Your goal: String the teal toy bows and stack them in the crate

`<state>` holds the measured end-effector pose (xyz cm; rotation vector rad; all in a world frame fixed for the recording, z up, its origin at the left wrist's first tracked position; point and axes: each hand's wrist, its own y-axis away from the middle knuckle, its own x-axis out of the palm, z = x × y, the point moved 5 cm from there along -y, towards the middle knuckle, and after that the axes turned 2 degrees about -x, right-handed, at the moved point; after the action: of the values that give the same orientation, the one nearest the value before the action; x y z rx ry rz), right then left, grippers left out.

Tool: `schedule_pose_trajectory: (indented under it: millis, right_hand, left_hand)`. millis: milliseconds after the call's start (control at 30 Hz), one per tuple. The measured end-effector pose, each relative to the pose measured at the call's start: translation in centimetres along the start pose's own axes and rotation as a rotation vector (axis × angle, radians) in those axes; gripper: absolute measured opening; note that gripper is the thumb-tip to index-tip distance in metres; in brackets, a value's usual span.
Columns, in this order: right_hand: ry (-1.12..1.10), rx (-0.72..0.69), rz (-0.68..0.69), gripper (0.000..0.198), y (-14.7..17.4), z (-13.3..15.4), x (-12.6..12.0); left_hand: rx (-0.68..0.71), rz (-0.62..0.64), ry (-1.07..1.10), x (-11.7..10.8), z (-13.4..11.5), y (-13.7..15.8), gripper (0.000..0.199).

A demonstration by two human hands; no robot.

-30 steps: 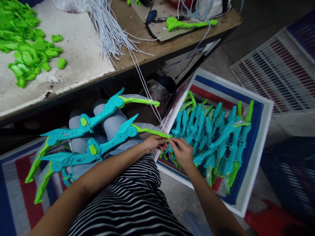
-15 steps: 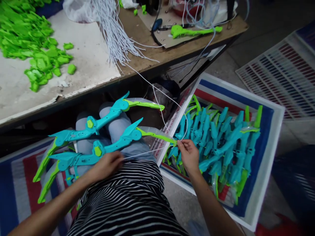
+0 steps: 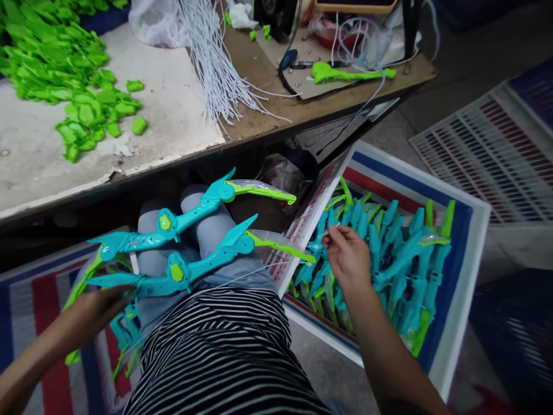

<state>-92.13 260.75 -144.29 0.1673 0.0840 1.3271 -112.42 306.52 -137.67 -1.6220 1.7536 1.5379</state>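
Observation:
Two turquoise-and-green toy bows lie across my lap: a farther bow (image 3: pixel 190 216) and a nearer bow (image 3: pixel 207 262). From the nearer bow's right green tip, a thin white cord (image 3: pixel 242 276) runs loosely leftward over my lap. My right hand (image 3: pixel 349 256) is raised just beyond that tip, thumb and fingers pinched on a small bit of white that looks like the cord's end. At the nearer bow's left end is my left hand (image 3: pixel 101 305), smeared by motion; what its fingers hold, if anything, is hidden.
To my right stands a white crate (image 3: pixel 464 288) full of similar bows. On the table ahead are a bundle of white cords (image 3: pixel 220 69), a heap of green plastic parts (image 3: pixel 47 57) and a green bow limb (image 3: pixel 345 73). A striped cloth (image 3: pixel 47 288) lies at left.
My left hand has swept left to the nearer bow's far end. My right hand has risen off the green tip, and the large cord loop above it is gone.

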Motion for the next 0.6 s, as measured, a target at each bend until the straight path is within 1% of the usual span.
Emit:
schedule_pose_trajectory:
  millis: [33,67,100,167,200,233,300,400,500,600]
  right_hand:
    - [-0.035,-0.043,-0.02,0.036,-0.9,0.8,0.9]
    - [-0.037,-0.098,-0.042,0.036,-1.6,1.5,1.8]
    - [-0.004,-0.163,-0.063,0.035,-2.1,2.2,2.8]
    - [0.144,-0.301,-0.072,0.032,-2.8,3.4,4.6]
    - [0.241,-0.369,-0.06,0.031,-2.9,3.8,5.4]
    - [0.339,-0.434,-0.041,0.029,-3.0,4.2,6.0]
    - [0.504,-0.565,-0.004,0.028,-3.0,4.7,6.7]
    - [0.669,-0.759,0.045,0.027,-3.2,5.4,7.0]
    - [0.781,-0.914,0.107,0.025,-3.5,6.0,7.2]
    - [0.828,-1.013,0.166,0.021,-3.8,6.3,7.6]
  left_hand:
    - [0.015,-0.085,0.031,-1.5,-2.9,-2.1,0.04]
    - [0.059,-0.113,0.081,-2.3,-6.3,-4.2,0.041]
    - [0.151,-0.112,0.147,-2.7,-9.9,-6.2,0.041]
    - [0.322,-0.078,0.295,-2.1,-16.6,-9.8,0.037]
    - [0.356,-0.039,0.374,-1.2,-19.2,-11.5,0.033]
    - [0.343,0.013,0.456,0.0,-21.2,-13.2,0.03]
    - [0.238,0.127,0.616,2.8,-23.3,-16.2,0.023]
    - [0.068,0.298,0.853,6.1,-24.1,-19.3,0.014]
    - [-0.037,0.436,1.027,8.0,-24.4,-20.7,0.009]
    - [-0.028,0.576,1.1,9.1,-25.4,-21.4,0.008]
